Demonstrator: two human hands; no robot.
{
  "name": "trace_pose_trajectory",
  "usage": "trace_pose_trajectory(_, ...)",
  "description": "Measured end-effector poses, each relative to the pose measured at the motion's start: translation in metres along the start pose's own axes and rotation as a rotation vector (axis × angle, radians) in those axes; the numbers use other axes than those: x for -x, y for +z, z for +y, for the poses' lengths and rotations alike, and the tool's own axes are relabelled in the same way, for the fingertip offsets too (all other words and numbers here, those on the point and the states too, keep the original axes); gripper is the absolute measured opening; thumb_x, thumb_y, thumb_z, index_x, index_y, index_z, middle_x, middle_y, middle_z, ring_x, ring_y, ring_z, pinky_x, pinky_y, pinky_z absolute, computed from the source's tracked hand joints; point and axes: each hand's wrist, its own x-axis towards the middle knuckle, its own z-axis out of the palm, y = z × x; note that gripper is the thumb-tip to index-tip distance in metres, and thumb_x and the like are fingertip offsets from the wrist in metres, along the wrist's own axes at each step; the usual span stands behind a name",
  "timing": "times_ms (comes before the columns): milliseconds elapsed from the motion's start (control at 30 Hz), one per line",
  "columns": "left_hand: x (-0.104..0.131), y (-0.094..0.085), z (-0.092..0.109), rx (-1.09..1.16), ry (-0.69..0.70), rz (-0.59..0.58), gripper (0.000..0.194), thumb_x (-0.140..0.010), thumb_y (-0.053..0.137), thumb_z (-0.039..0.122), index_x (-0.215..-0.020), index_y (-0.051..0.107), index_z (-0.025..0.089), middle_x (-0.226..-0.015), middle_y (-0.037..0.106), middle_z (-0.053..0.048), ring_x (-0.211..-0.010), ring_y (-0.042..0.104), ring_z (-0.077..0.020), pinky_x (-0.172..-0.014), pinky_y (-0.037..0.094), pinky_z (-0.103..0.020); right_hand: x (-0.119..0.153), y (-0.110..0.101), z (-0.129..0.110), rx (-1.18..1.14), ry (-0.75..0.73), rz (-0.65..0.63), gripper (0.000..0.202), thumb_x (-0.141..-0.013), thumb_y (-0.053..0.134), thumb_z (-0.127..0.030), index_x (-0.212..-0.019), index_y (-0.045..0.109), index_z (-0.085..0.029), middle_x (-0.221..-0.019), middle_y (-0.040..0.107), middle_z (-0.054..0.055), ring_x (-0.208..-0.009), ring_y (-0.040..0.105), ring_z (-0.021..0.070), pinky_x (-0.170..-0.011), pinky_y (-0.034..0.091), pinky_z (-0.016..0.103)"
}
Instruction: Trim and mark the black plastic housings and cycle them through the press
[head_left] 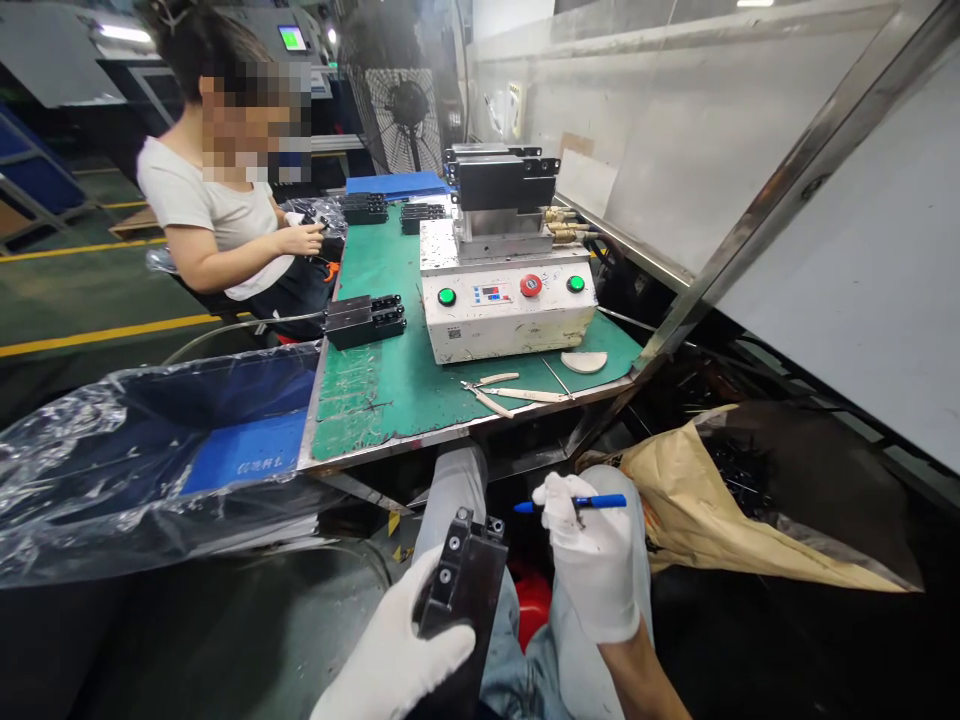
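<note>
My left hand, in a white glove, is wrapped round a black plastic housing with metal-ringed holes at its upper end. It is held tilted above my lap, its lower part running out of view at the bottom. In my gloved right hand is a blue pen, lying across the fingers with its tip pointing left toward the housing, apart from it. Ahead, a white machine with two green buttons and a red one carries black housings on its metal fixture.
On the green tabletop lie cutting pliers, a knife-like tool and more black housings. A plastic-lined bin stands left, an open brown sack right. A co-worker sits at the table's far left, handling a dark part.
</note>
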Motion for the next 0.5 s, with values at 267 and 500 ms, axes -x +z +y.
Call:
trace_pose_trajectory(267, -0.002, 0.007, 0.019, -0.086, 0.009, -0.017, 0.064, -0.072, 0.067, 0.027, -0.135, 0.061, 0.021, -0.133, 0.067, -0.007, -0.118, 0.063, -0.0288, -0.106, 0.048, -0.036, 0.002, 0.014, -0.011, -0.153, 0.166, -0.094, 0.039, -0.103, 0.053, -0.041, -0.074, 0.068, -0.02, -0.06, 0.064, -0.001, -0.05, 0.06, 0.0118, -0.05, 0.049, 0.023)
trace_pose_trajectory(500, -0.003, 0.013, 0.023, -0.104, -0.007, -0.016, 0.066, -0.07, 0.07, 0.034, -0.134, 0.06, 0.02, -0.129, 0.068, -0.007, -0.112, 0.064, -0.0287, -0.103, 0.049, -0.036, 0.003, 0.022, -0.005, -0.157, 0.155, -0.077, 0.037, -0.104, 0.053, -0.042, -0.078, 0.069, -0.02, -0.066, 0.066, 0.001, -0.054, 0.061, 0.0123, -0.052, 0.049, 0.023)
